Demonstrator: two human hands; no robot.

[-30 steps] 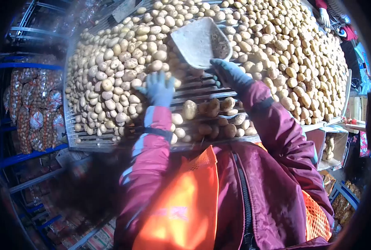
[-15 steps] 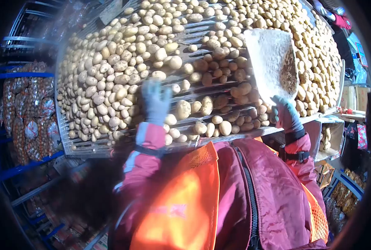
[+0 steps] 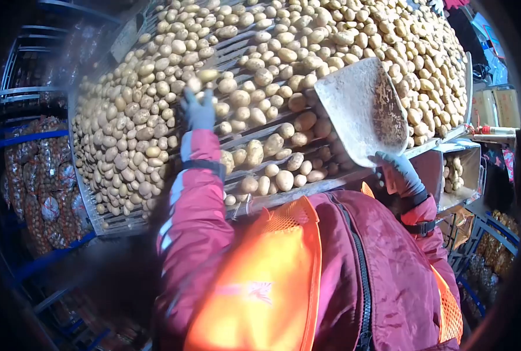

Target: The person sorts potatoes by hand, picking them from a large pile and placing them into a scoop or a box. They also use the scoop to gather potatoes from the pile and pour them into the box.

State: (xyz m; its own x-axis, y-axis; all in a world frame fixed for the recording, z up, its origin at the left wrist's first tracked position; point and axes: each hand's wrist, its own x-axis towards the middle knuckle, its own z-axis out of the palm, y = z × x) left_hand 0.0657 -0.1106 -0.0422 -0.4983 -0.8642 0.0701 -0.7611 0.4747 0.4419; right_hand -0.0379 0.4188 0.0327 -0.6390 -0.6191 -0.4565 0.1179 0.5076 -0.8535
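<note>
My left hand (image 3: 199, 112), in a grey-blue glove, reaches over the slatted sorting table (image 3: 237, 140) with its fingers apart. Loose potatoes (image 3: 129, 120) surround it, and a couple lie or roll just beyond the fingertips; contact with them is hard to tell. At the near edge, my gloved right hand (image 3: 399, 174) grips a worn, whitish metal scoop (image 3: 360, 108). Its blade tilts across the slats, between a thin scatter of potatoes and the denser heap on the right. The handle is hidden in the glove.
Mesh sacks of produce (image 3: 41, 187) sit on a blue-framed rack at left. A box holding some potatoes (image 3: 452, 174) stands by the right near corner, with cartons (image 3: 494, 109) beyond. Another person's hand (image 3: 437, 6) shows at the top right.
My left hand has stretched farther across the table, fingers spread among the potatoes. The scoop, still in my right hand, sits lower in view with its blade turned. The view has shifted.
</note>
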